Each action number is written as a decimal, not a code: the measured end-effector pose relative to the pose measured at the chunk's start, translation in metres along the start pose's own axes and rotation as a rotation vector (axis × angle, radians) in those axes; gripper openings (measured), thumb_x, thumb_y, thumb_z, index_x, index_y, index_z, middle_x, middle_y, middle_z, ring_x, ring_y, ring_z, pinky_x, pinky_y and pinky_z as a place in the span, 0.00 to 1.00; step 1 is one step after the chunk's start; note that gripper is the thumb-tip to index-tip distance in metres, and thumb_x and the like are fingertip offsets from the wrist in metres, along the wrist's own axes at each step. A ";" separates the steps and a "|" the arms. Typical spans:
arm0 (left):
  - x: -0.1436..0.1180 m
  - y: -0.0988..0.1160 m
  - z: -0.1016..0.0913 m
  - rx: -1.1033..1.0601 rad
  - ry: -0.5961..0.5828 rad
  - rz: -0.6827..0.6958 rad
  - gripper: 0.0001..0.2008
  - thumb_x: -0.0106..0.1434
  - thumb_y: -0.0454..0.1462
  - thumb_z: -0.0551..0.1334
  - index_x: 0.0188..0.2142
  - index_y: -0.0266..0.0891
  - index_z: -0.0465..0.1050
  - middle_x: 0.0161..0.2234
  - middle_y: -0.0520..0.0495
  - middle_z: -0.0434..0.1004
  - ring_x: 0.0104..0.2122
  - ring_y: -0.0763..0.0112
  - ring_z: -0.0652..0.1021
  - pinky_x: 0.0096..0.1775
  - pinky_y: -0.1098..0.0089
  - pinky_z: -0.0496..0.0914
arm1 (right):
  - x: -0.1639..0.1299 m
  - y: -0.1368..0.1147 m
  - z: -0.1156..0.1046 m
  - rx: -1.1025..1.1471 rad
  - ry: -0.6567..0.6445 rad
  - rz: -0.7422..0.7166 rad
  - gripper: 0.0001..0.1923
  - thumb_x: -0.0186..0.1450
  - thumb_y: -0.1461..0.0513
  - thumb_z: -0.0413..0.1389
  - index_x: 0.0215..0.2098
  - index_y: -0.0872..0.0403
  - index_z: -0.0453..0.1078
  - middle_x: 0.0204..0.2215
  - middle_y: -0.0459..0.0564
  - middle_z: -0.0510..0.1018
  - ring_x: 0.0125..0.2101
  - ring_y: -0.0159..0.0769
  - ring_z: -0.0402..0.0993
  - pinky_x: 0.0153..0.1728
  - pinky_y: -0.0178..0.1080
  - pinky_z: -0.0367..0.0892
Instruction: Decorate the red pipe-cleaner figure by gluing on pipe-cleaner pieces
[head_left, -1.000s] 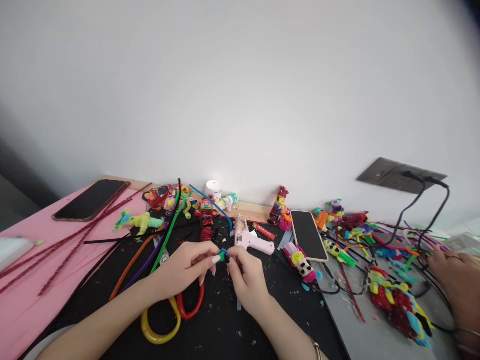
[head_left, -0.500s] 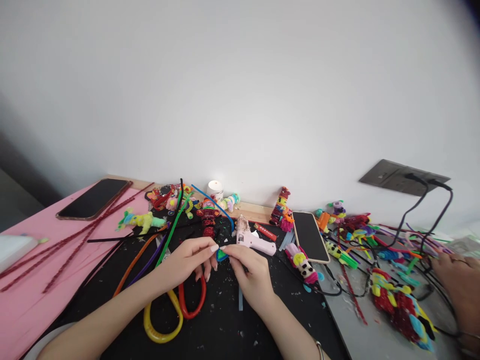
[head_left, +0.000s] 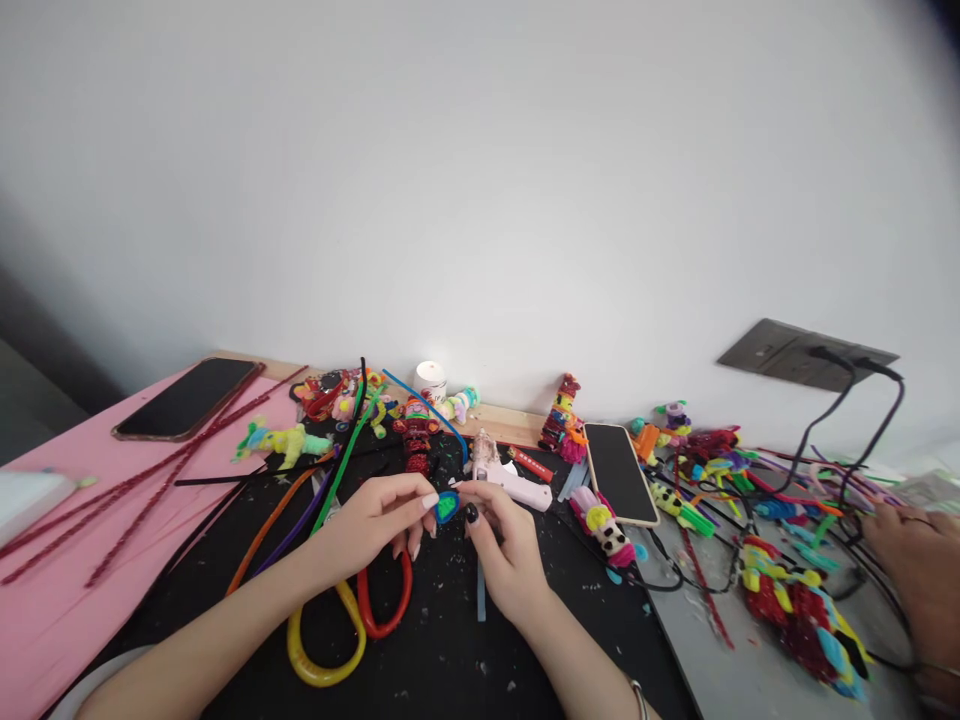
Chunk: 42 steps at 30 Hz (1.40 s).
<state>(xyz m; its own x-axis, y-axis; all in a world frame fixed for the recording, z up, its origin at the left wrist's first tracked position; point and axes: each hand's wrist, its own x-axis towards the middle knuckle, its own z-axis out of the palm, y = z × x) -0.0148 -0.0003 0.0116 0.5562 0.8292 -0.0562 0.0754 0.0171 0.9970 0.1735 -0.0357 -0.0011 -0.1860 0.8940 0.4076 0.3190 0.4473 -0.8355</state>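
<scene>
Pinched between the thumb and fingers of my left hand point(head_left: 390, 520) is a small rounded piece of blue pipe cleaner with a green middle point(head_left: 447, 507). My right hand point(head_left: 506, 545) is just to its right, thumb and index finger apart; the index fingertip is at the piece's upper edge, and whether it touches I cannot tell. Right behind my right hand lies a white glue gun point(head_left: 510, 480). Scissors with a yellow handle loop point(head_left: 324, 672) and a red handle loop point(head_left: 397, 615) lie under my left hand, their blades mostly hidden.
Pipe-cleaner figures point(head_left: 562, 415) line the wall, beside a paper cup point(head_left: 430, 378). Phones lie left point(head_left: 191, 398) and right point(head_left: 622, 470). Dark red pipe cleaners point(head_left: 150, 475) cross the pink sheet. At far right, another person's hand point(head_left: 904, 550) rests near black cables point(head_left: 814, 440).
My right thumb has come away from the small blue-and-green piece and spread from the index finger. The piece now faces up more, showing its green middle, in my left hand.
</scene>
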 end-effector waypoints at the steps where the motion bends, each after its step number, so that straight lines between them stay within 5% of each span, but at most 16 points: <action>1: -0.001 0.001 0.001 0.017 -0.006 0.004 0.15 0.63 0.47 0.56 0.29 0.37 0.68 0.22 0.53 0.70 0.19 0.76 0.72 0.21 0.76 0.63 | 0.000 0.000 0.001 0.004 -0.004 0.008 0.13 0.66 0.64 0.47 0.47 0.54 0.67 0.32 0.49 0.77 0.26 0.31 0.70 0.27 0.33 0.66; 6: -0.003 0.002 0.006 0.150 -0.061 0.005 0.16 0.65 0.46 0.54 0.28 0.38 0.69 0.18 0.55 0.68 0.18 0.75 0.70 0.23 0.76 0.64 | 0.000 -0.001 0.003 0.049 -0.022 0.047 0.09 0.66 0.64 0.47 0.42 0.54 0.67 0.25 0.44 0.70 0.24 0.30 0.65 0.26 0.33 0.61; 21: -0.001 -0.002 0.006 0.212 -0.111 -0.026 0.14 0.66 0.44 0.53 0.29 0.37 0.68 0.20 0.55 0.70 0.17 0.77 0.68 0.22 0.76 0.60 | 0.002 0.002 0.000 0.074 -0.154 0.058 0.10 0.67 0.65 0.45 0.44 0.52 0.65 0.27 0.44 0.68 0.25 0.30 0.63 0.27 0.32 0.60; 24: -0.002 -0.003 0.005 0.190 -0.102 -0.025 0.14 0.65 0.44 0.54 0.29 0.37 0.67 0.22 0.53 0.72 0.18 0.77 0.70 0.22 0.76 0.60 | 0.010 0.001 -0.013 -0.078 -0.154 0.005 0.13 0.65 0.66 0.48 0.48 0.52 0.64 0.29 0.45 0.71 0.25 0.31 0.64 0.27 0.33 0.61; 29: -0.002 -0.003 0.003 0.136 -0.044 -0.032 0.16 0.64 0.46 0.55 0.26 0.38 0.65 0.22 0.53 0.71 0.18 0.76 0.71 0.21 0.76 0.61 | 0.041 0.013 -0.060 -0.522 0.058 0.023 0.11 0.64 0.68 0.48 0.42 0.54 0.68 0.37 0.52 0.75 0.35 0.37 0.69 0.38 0.38 0.64; 33: 0.000 -0.003 0.002 0.089 -0.012 -0.012 0.17 0.64 0.47 0.55 0.26 0.37 0.65 0.22 0.53 0.71 0.18 0.76 0.71 0.21 0.75 0.61 | 0.063 0.036 -0.085 -0.846 -0.088 0.158 0.09 0.61 0.69 0.53 0.40 0.57 0.71 0.39 0.55 0.77 0.42 0.43 0.69 0.44 0.41 0.62; 38: 0.001 -0.004 0.000 0.082 0.042 0.022 0.18 0.64 0.47 0.55 0.25 0.37 0.65 0.20 0.54 0.69 0.17 0.77 0.70 0.21 0.75 0.59 | 0.075 0.059 -0.086 -0.837 -0.179 0.177 0.05 0.58 0.69 0.57 0.31 0.55 0.72 0.30 0.52 0.78 0.34 0.40 0.71 0.35 0.37 0.63; 42: -0.001 -0.005 -0.001 0.063 0.068 0.031 0.18 0.65 0.47 0.55 0.25 0.37 0.65 0.20 0.54 0.68 0.17 0.77 0.70 0.22 0.75 0.59 | 0.075 0.059 -0.084 -0.805 -0.088 0.172 0.05 0.61 0.69 0.53 0.32 0.55 0.69 0.33 0.53 0.77 0.36 0.40 0.72 0.37 0.38 0.63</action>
<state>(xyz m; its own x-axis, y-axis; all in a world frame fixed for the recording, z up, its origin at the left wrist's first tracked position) -0.0165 -0.0003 0.0066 0.5017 0.8648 -0.0200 0.1120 -0.0420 0.9928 0.2567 0.0594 0.0112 -0.1354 0.9612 0.2401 0.9113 0.2160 -0.3506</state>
